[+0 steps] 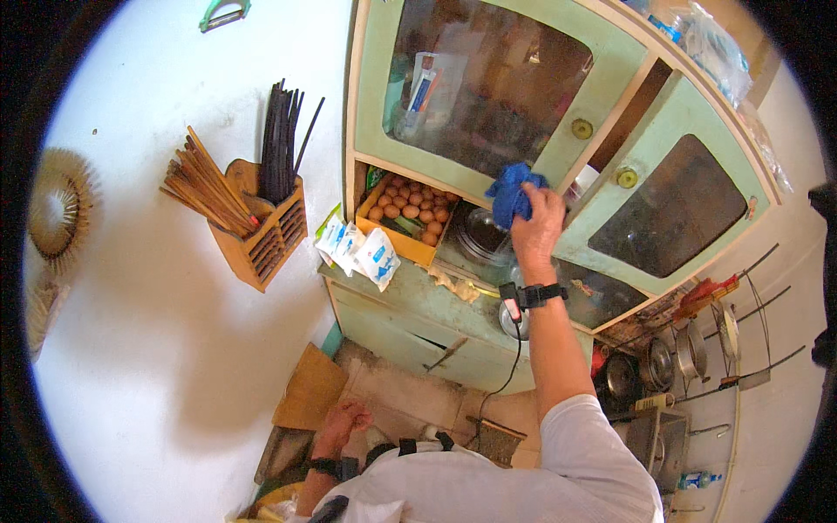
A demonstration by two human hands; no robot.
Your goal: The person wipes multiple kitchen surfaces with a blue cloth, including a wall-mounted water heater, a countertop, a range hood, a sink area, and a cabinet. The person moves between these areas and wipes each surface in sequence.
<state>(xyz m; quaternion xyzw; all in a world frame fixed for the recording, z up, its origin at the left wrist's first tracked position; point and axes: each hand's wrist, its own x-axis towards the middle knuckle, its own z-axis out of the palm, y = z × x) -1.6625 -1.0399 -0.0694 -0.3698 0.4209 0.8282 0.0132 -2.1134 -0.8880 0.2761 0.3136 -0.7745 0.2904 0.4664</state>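
Observation:
My right hand (537, 219) reaches up to the cabinet, gripping a crumpled blue cloth (513, 193). The cloth lies against the lower frame of a pale green glass-paned door (451, 160), near its right corner. To the right, a second green door (706, 157) stands ajar, with a round knob (626, 178). Below the cloth, glassware (480, 235) sits in the cabinet's lower opening, partly hidden by my arm. My left hand (344, 421) hangs low by my side with its fingers curled; nothing is visible in it.
A box of brown eggs (409, 209) and white packets (376, 255) sit at the cabinet's left. A wooden chopstick holder (261, 242) hangs on the left wall. Pans (657, 366) hang at right. A black cable (507, 379) trails from my right wrist.

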